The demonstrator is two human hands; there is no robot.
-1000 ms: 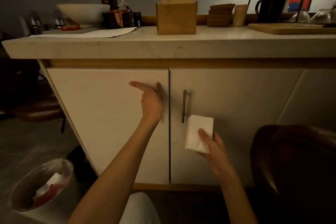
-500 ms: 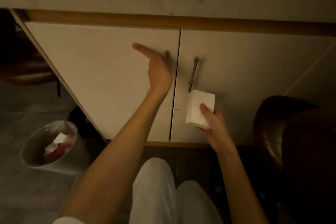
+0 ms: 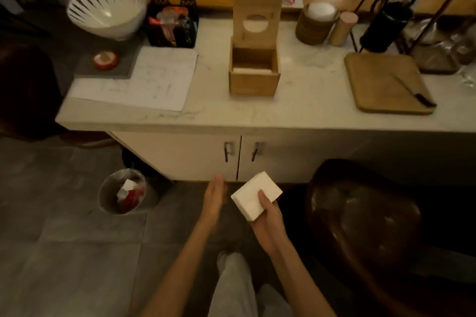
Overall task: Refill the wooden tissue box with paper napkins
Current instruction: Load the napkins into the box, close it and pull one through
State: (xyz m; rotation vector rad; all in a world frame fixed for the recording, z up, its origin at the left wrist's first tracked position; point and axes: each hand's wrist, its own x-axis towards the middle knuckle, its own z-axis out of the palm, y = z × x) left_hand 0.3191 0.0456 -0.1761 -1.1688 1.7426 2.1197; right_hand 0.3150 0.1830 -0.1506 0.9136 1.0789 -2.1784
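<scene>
The wooden tissue box [image 3: 253,82] stands on the white counter [image 3: 309,108], its lid with a round hole tipped up behind it. A few white napkins lie at its bottom. My right hand [image 3: 268,219] holds a thick white stack of paper napkins [image 3: 255,194] low in front of the shut cabinet doors [image 3: 206,157]. My left hand [image 3: 215,197] is empty, fingers loosely apart, just left of the stack and slightly blurred.
On the counter: a striped bowl [image 3: 107,11], a black organiser [image 3: 171,24], a paper sheet [image 3: 146,80], stacked coasters [image 3: 315,23], a dark mug [image 3: 385,26] and a cutting board [image 3: 387,83] with a knife. A bin [image 3: 122,194] stands on the floor left; a brown chair [image 3: 365,226] right.
My left hand has left the cabinet door, which is shut, and dropped beside the napkin stack. The view rose from crouched before the doors to looking down on the counter.
</scene>
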